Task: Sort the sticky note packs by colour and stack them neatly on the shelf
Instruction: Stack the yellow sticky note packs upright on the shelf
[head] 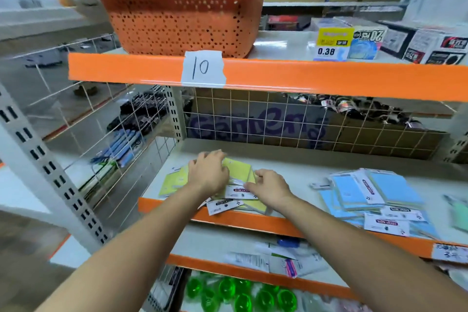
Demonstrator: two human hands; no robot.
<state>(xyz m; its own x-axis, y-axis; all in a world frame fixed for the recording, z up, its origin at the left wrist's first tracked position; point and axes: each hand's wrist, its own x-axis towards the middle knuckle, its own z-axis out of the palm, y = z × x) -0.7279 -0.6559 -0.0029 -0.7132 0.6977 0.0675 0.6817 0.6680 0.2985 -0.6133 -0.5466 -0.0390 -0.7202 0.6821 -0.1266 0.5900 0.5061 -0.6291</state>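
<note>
I stand before a metal rack of grey slotted uprights and orange beams. A paper label marked 10 is taped to the upper beam, below an orange perforated basket. White wire mesh backs the middle level, with a cardboard box behind it. To my left lies pale, glossy floor.

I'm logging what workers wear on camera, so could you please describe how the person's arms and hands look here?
Both forearms are bare all the way to the bottom edge of the head view, with no sleeves showing. The left hand and right hand wear no gloves. No watch, bracelet or ring shows on the wrists or visible fingers, and no markings can be made out.
</note>
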